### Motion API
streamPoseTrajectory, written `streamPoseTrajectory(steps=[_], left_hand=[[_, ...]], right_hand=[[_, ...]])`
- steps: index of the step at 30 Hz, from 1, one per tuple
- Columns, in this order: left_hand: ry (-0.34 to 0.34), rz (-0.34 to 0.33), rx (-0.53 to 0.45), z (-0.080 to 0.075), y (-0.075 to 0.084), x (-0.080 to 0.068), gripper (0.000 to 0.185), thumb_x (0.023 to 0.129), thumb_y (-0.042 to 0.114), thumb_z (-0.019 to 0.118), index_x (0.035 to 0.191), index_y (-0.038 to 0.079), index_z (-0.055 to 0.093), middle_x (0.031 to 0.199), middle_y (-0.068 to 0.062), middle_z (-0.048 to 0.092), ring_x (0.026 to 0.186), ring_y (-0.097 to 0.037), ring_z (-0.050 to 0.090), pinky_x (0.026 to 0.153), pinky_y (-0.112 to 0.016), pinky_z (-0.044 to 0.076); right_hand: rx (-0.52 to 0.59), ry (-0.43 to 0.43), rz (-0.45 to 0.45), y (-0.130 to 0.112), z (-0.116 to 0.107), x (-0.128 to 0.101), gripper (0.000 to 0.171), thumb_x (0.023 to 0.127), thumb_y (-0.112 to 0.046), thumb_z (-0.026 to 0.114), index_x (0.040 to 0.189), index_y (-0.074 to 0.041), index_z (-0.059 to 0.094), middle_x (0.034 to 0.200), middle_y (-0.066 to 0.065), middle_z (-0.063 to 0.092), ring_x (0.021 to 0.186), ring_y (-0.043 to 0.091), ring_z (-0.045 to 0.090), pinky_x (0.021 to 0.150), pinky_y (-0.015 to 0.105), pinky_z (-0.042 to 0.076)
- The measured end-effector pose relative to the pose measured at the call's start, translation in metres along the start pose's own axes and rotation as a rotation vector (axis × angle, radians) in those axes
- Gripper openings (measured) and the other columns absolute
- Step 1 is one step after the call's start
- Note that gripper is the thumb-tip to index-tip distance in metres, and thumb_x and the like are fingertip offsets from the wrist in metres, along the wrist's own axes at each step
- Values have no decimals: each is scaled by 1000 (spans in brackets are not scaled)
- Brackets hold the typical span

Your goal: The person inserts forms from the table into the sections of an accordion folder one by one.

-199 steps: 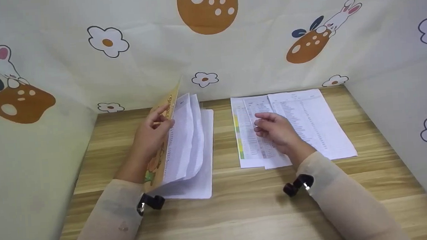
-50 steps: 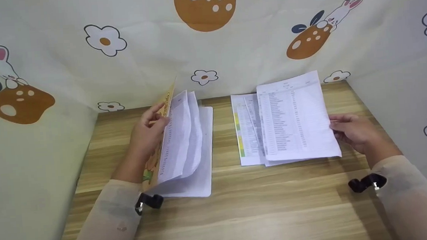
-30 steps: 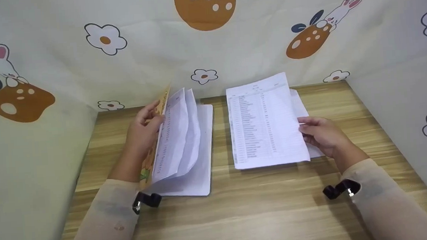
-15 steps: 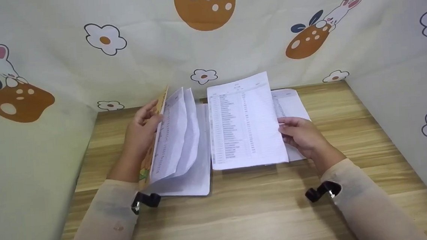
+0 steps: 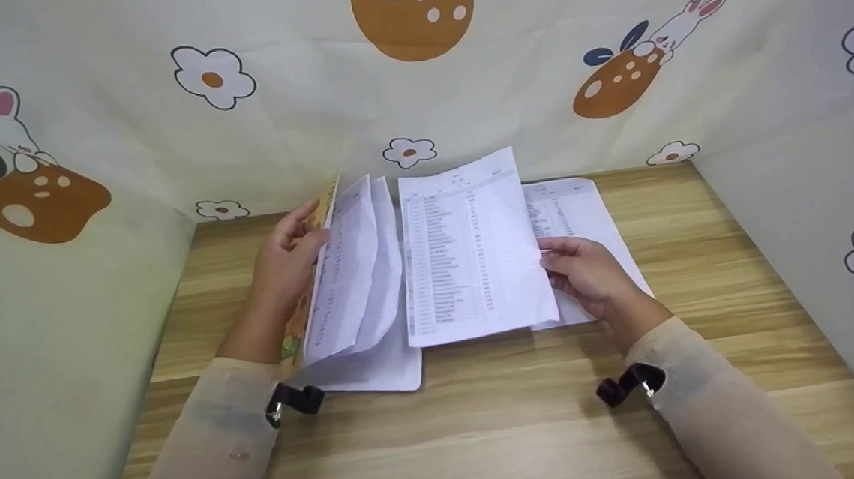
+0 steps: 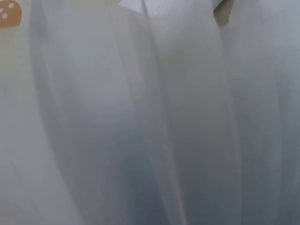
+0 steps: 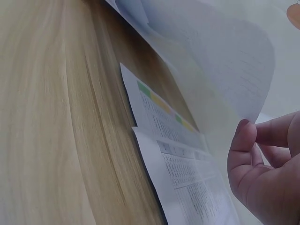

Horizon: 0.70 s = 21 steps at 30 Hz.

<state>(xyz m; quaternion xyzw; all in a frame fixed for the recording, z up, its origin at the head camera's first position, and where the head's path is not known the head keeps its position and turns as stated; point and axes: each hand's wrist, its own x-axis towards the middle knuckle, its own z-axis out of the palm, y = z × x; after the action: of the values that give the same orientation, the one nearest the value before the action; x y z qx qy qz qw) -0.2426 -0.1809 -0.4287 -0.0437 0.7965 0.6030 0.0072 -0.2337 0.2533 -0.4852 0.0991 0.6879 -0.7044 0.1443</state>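
Printed sheet [image 5: 473, 247] up off the table [image 5: 500, 422], its right edge pinched by the right hand [image 5: 587, 273], hovering between the booklet [image 5: 355, 289] and the sheets [image 5: 583, 221] lying flat. Left hand [image 5: 286, 268] grips the booklet's orange cover, propping it open, pages fanned.

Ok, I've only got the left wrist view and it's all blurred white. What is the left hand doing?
Observer: The left hand holds open the orange cover of a folder, its pages fanned upright.
Operator: And the right?
Observer: The right hand pinches a printed sheet by its right edge, lifted beside the folder.
Operator: Anything under that sheet?
Observer: More printed sheets lie flat on the wooden table; one has a strip of green and yellow cells.
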Motion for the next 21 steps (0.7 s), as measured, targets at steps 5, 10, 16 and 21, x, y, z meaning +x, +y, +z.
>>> streamPoseTrajectory(steps=[5, 10, 16, 21], left_hand=[[-4, -17, 6, 1, -1, 0, 57, 104, 39, 61, 159, 41, 49, 134, -3, 51, 113, -22, 58, 94, -36, 56], [-2, -27, -5, 1, -1, 0, 56, 104, 38, 62, 159, 41, 50, 135, -3, 51, 117, -24, 57, 95, -37, 55], [-8, -25, -5, 2, -1, 0, 57, 104, 38, 61, 159, 39, 50, 136, -5, 51, 117, -23, 56, 99, -39, 54], [-13, -8, 2, 3, -1, 0, 58, 103, 38, 60, 160, 38, 49, 139, -8, 51, 122, -27, 55, 103, -45, 52]], right_hand=[[2, -13, -6, 0, 5, 1, 43, 105, -4, 61, 147, 4, 57, 98, -6, 70, 86, 7, 67, 77, 20, 58], [11, -22, -11, 0, 11, 0, 43, 104, -3, 61, 146, 4, 57, 100, -4, 70, 88, 8, 69, 78, 22, 59], [25, -25, -8, -1, 18, -2, 41, 104, -3, 63, 144, 3, 59, 101, -3, 69, 88, 9, 68, 78, 22, 59], [56, -48, -17, 1, 22, -4, 40, 103, 0, 63, 143, 4, 59, 100, -3, 68, 88, 10, 68, 78, 23, 59]])
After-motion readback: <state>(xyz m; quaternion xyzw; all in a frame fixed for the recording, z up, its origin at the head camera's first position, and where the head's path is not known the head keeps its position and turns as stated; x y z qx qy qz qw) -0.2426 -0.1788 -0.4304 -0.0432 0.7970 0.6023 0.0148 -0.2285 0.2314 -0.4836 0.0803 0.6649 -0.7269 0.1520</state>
